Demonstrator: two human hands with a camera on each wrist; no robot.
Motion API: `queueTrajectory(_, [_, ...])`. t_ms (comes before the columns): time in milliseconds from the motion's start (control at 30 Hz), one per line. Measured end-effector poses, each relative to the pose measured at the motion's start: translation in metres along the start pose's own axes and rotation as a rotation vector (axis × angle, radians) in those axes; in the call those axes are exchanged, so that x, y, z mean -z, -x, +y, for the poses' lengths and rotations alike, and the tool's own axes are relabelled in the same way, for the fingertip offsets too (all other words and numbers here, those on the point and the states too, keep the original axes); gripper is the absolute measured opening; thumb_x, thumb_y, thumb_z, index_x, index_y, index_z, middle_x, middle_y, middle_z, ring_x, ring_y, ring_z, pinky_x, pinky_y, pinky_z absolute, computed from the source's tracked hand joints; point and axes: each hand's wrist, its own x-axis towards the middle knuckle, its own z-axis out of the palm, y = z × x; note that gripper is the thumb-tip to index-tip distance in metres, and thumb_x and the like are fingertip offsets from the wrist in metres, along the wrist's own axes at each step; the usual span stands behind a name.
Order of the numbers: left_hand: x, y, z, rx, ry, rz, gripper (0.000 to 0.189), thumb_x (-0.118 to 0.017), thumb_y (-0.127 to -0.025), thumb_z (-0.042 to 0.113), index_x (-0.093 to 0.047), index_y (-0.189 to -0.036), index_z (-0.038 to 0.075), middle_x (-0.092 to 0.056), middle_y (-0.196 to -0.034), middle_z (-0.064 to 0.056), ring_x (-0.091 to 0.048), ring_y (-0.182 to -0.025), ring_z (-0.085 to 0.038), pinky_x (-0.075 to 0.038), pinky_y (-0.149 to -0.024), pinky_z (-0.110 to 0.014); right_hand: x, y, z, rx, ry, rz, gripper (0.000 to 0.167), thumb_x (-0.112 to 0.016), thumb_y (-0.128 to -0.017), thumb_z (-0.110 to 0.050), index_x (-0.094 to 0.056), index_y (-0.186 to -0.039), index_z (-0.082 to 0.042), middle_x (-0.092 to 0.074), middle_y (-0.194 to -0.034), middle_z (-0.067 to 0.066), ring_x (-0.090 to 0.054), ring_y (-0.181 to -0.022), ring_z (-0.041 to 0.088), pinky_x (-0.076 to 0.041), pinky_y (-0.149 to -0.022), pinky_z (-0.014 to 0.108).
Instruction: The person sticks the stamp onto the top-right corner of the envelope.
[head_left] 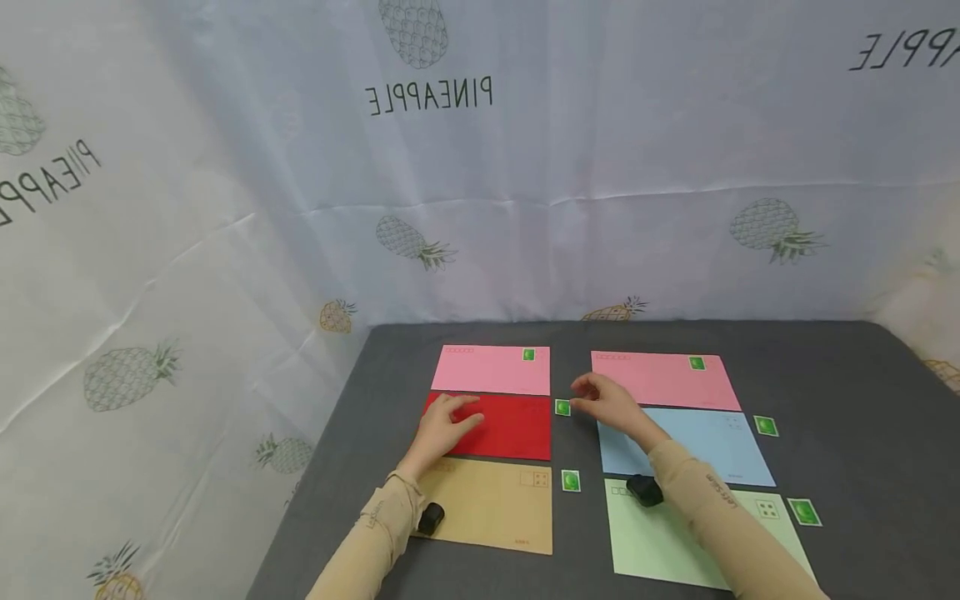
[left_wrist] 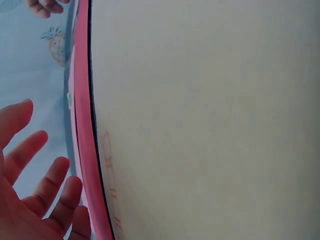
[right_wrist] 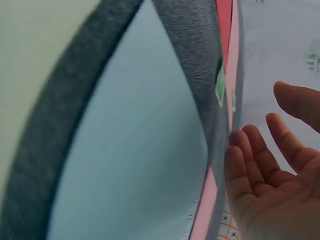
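My left hand [head_left: 442, 429] hovers over the left part of a red envelope [head_left: 510, 427], thumb and fingers spread apart. In the left wrist view that hand [left_wrist: 40, 185] holds nothing. My right hand [head_left: 609, 404] is above the left edges of a pink envelope [head_left: 660, 379] and a blue envelope [head_left: 675, 437]. Its fingertips are close to a small green stamp [head_left: 562, 407] beside the red envelope. Relaxed, slightly bent fingers with nothing between them show on the right hand [right_wrist: 275, 170] in the right wrist view. Whether either hand touches the surface I cannot tell.
Another pink envelope [head_left: 487, 371] bears a green stamp [head_left: 528, 355], as does the right pink one [head_left: 697, 363]. Nearer lie a tan envelope [head_left: 487, 508] and a light green envelope [head_left: 675, 542]. Loose stamps [head_left: 571, 481] [head_left: 766, 426] [head_left: 805, 512] lie on the grey table [head_left: 855, 400].
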Motion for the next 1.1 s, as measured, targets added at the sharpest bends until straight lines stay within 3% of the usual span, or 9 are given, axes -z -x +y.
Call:
queueTrajectory(233, [0.010,0.007,-0.014,0.040,-0.048,0.011,0.037,-0.066,-0.085,0.032,-0.064,-0.118,0.015,-0.059,-0.099,-0.008,-0.049,-0.079,-0.016,-0.040,-0.068,-0.030,-0.010,-0.003,0.006,-0.051,-0.026,-0.037,0.032,-0.066,-0.084,-0.017,-0.059,-0.111,-0.001,-0.061,-0.107,0.015,-0.056,-0.092,0.022,-0.051,-0.080,0.038])
queueTrajectory(367, [0.016,0.009,-0.018,0.095,-0.066,0.024,0.036,-0.067,-0.084,0.031,-0.066,-0.116,0.014,-0.060,-0.102,-0.010,-0.053,-0.087,-0.019,-0.044,-0.073,-0.035,-0.013,-0.005,0.004,-0.045,-0.018,-0.063,0.031,-0.066,-0.084,-0.017,-0.059,-0.110,-0.001,-0.061,-0.103,0.014,-0.055,-0.088,0.021,-0.051,-0.074,0.033])
queueTrajectory(633, [0.023,0.009,-0.026,0.126,-0.062,0.057,0.033,-0.070,-0.081,0.024,-0.068,-0.109,0.008,-0.060,-0.093,-0.013,-0.050,-0.082,-0.019,-0.041,-0.069,-0.031,-0.015,-0.008,0.006,-0.011,0.021,-0.079,0.030,-0.068,-0.082,-0.013,-0.061,-0.106,0.001,-0.059,-0.099,0.014,-0.052,-0.087,0.021,-0.046,-0.071,0.029])
queueTrajectory(867, [0.031,0.009,-0.041,0.209,-0.021,-0.033,0.041,-0.076,-0.075,0.017,-0.066,-0.114,0.011,-0.045,-0.073,-0.005,-0.039,-0.068,-0.017,-0.033,-0.058,-0.027,-0.015,-0.008,0.007,-0.005,-0.001,-0.101,0.027,-0.067,-0.083,-0.011,-0.062,-0.108,-0.001,-0.058,-0.099,0.013,-0.050,-0.085,0.021,-0.045,-0.071,0.028])
queueTrajectory(1100, [0.039,0.009,-0.046,0.237,0.014,-0.114,0.051,-0.079,-0.072,0.017,-0.064,-0.120,0.016,-0.043,-0.068,-0.003,-0.040,-0.067,-0.017,-0.033,-0.057,-0.027,-0.014,-0.009,0.006,-0.033,-0.032,-0.105,0.028,-0.067,-0.082,-0.011,-0.061,-0.107,0.001,-0.059,-0.098,0.013,-0.049,-0.086,0.021,-0.044,-0.071,0.028])
